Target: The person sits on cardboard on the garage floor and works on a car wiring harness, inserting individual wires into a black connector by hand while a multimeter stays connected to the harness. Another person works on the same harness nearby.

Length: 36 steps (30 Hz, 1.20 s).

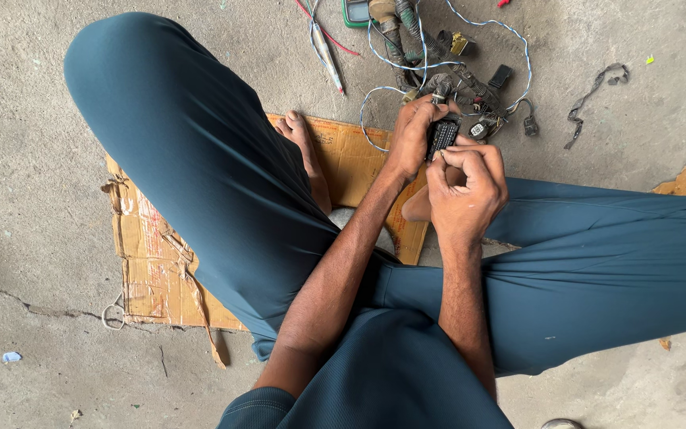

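I sit cross-legged on the floor in blue trousers. My left hand [411,137] grips a black multi-pin wiring connector [441,135] from its left side. My right hand [467,184] is closed just below the connector, its fingertips pinched at the connector's lower edge; whatever small thing they pinch is hidden. The connector belongs to a wiring harness [446,75] of blue-white wires and taped cables that trails away from my hands across the concrete.
A torn cardboard sheet [152,262] lies under my legs. My bare foot [303,147] rests on it. Loose red and white wires [323,44], small black plugs [502,75], a green object [355,12] and a strip of black tape [593,95] lie on the concrete.
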Motion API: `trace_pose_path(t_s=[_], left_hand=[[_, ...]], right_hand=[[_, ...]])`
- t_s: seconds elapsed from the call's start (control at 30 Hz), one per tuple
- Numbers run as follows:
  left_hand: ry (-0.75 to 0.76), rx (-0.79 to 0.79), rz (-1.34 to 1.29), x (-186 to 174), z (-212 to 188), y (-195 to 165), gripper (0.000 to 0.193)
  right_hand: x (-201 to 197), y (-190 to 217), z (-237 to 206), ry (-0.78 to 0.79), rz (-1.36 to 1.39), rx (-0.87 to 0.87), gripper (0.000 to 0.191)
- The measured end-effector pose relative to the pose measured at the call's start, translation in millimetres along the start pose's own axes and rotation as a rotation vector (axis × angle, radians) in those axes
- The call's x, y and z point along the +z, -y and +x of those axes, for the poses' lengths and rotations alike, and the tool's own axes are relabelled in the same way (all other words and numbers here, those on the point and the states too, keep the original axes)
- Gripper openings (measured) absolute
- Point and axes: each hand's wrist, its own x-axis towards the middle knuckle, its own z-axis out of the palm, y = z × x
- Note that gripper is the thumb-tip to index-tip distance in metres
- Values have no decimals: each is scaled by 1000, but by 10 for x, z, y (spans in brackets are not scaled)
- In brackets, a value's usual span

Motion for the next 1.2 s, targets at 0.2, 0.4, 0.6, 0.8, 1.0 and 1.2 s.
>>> trace_pose_path(t_s=[0.2, 0.4, 0.6, 0.8, 1.0, 1.2], left_hand=[[-5, -40, -74, 1, 3, -5, 33], [3, -16, -52, -3, 17, 21, 34], [-9, 4, 24, 3, 11, 30, 35], [3, -30, -71, 13, 14, -1, 35], [-1, -15, -63, 8, 15, 17, 35], [-7, 7, -20, 7, 25, 43, 34]], right_hand=[[-18, -19, -12, -5, 44, -11, 19], [-20, -17, -14, 4, 53, -3, 19], [-12, 0, -1, 12, -1, -9, 20], [-31, -28, -10, 16, 48, -14, 19], [-39, -32, -25, 33, 57, -11, 19], [-12, -30, -5, 18, -5, -30, 21]])
